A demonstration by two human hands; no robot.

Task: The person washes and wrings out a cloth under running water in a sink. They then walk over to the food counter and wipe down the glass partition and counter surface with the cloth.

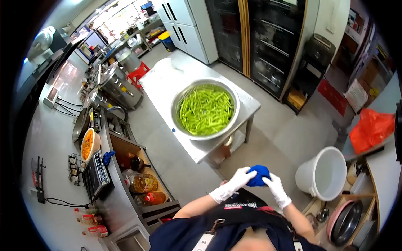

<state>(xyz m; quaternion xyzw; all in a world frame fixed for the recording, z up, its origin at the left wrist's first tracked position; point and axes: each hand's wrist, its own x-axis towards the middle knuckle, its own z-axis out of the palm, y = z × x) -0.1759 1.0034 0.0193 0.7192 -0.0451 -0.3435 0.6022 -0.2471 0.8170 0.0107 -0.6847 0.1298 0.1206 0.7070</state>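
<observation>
My left hand (240, 178), in a white glove, grips one side of a bunched blue cloth (258, 175). The other side is held by my right hand (275, 187), gloved in white too. Both hands are closed on the cloth in front of my chest, a little beyond my dark apron (238, 209). Ahead of them on a steel table (197, 154) stands a large metal basin (235, 113). Cut green vegetable pieces (206, 111), long and thin, fill it; they look like beans or stems.
A white bucket (303, 178) stands on the floor to my right, near shelves with dark pans (348, 221). On the left counter are a scale (97, 173), a bowl of orange shreds (88, 144) and another blue cloth (109, 157). Tall steel pots (119, 85) stand further back.
</observation>
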